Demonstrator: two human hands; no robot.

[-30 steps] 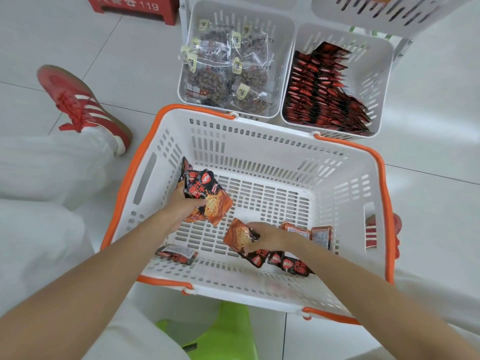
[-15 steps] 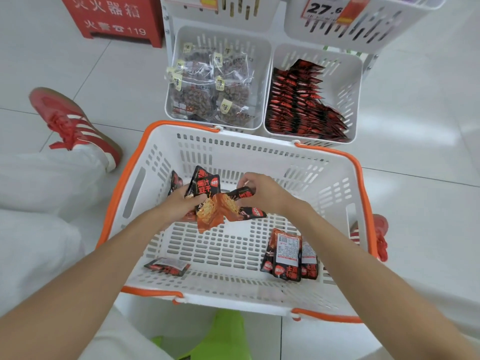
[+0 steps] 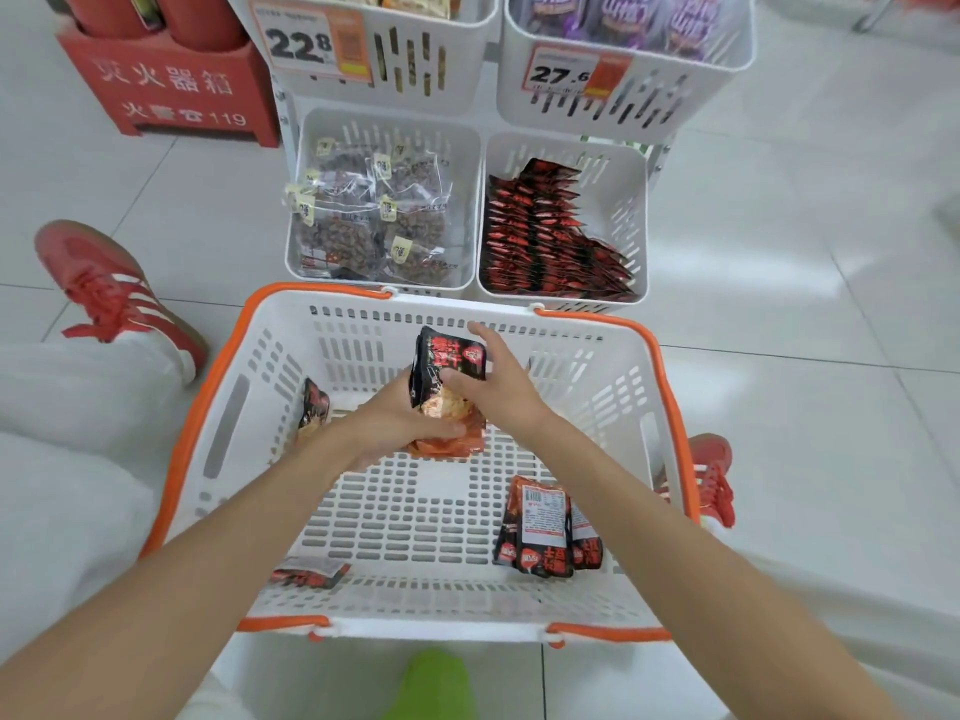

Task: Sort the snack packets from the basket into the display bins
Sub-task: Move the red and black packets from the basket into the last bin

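Head view: pale glossy floor tiles run all around, open to the right. The white basket [image 3: 592,356] with an orange rim sits on the floor, its far edge just beside two lower display bins [image 3: 640,220]. The right one is filled with red-black packets. Over the basket's middle, the left hand [image 3: 387,426] grips a bundle of packets [image 3: 448,362] from below, and the right hand [image 3: 496,394] pinches its top. Loose packets [image 3: 545,532] lie on the basket floor. A red box [image 3: 171,90] and a red shoe [image 3: 114,293] stand to the left.
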